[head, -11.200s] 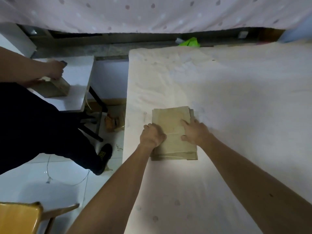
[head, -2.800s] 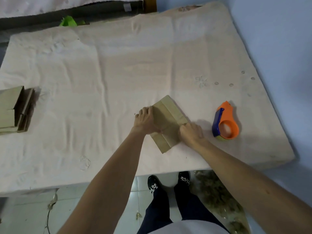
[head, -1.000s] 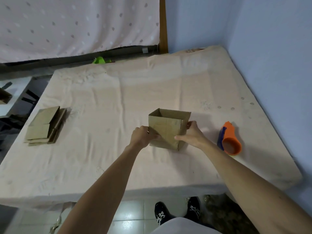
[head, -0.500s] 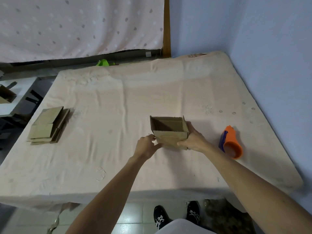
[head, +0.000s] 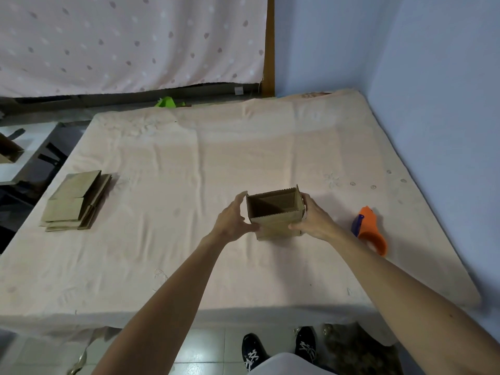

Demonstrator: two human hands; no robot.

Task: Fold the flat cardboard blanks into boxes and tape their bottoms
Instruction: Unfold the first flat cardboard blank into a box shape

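On the sheet (head: 189, 163), left hand (head: 233, 221) and right hand (head: 316, 220) grip the open box (head: 276, 226).

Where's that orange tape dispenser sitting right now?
In the head view, the orange tape dispenser lies on the cloth-covered surface at the right, just past the right hand holding the box, near the blue wall.

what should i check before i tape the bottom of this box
1. box opened up square, open end up: ok
2. left hand and right hand each have a grip on one side of it: ok
3. bottom flaps folded shut: cannot tell, underside hidden
4. tape dispenser close to the right hand: ok, lying on the mattress
5. stack of flat blanks out of the way: ok, far left
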